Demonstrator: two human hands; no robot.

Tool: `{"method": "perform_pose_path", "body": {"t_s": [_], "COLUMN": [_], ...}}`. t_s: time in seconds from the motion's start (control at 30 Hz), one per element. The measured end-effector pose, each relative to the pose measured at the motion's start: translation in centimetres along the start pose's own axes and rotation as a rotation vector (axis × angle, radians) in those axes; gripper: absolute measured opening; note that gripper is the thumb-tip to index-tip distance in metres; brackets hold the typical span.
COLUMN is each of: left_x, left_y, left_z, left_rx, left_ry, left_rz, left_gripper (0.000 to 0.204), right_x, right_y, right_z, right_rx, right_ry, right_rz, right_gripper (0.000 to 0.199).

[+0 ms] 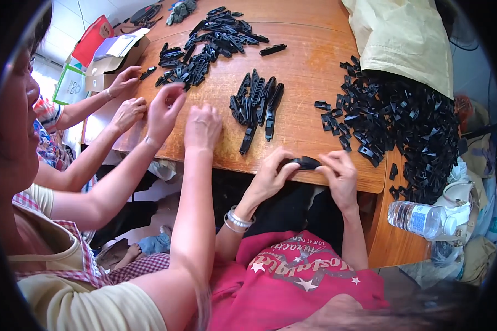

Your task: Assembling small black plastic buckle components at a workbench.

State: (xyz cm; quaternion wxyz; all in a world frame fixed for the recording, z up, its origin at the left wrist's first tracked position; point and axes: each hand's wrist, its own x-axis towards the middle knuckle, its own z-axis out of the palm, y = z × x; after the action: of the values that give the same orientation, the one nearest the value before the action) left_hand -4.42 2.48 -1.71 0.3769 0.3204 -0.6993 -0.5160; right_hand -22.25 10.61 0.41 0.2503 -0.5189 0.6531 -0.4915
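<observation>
My left hand (271, 175) and my right hand (339, 175) meet at the table's near edge. Between them is an elongated black plastic part (306, 163). The fingers of the left hand close round one end, while the right thumb and fingers pinch the other. Just beyond them lies a small group of long black plastic parts (255, 94), some with ribbed, ladder-like sides. To the right, a large heap of small black plastic pieces (408, 124) spreads out of a beige sack (406, 41). Finer detail of the held part is covered by my fingers.
On the left, a co-worker's hands (203, 127) rest by the table edge (226, 161), with another person's hands (130, 113) beyond. A pile of long black parts (204, 52) lies farther back. A cardboard box (102, 74) stands far left; a plastic bottle (419, 219) lies at right.
</observation>
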Motion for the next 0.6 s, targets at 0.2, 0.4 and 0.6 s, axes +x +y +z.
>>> {"method": "perform_pose_path", "body": {"t_s": [0.2, 0.4, 0.6], "left_x": [2.3, 4.6, 1.2], "left_y": [2.2, 0.8, 0.9], "left_z": [-2.6, -2.4, -1.1], "left_rx": [-0.588, 0.954, 0.562], "left_ry": [0.422, 0.264, -0.005], "left_rz": [-0.251, -0.109, 0.049], "left_gripper": [0.022, 0.029, 0.016], "right_x": [2.1, 2.4, 2.2], "right_y": [2.0, 0.3, 1.5], "right_z": [0.2, 0.9, 0.4], "right_rx": [-0.595, -0.34, 0.487], "right_ry": [0.252, 0.18, 0.05], "right_rz": [-0.09, -0.149, 0.149], "right_gripper": [0.013, 0.008, 0.032]}}
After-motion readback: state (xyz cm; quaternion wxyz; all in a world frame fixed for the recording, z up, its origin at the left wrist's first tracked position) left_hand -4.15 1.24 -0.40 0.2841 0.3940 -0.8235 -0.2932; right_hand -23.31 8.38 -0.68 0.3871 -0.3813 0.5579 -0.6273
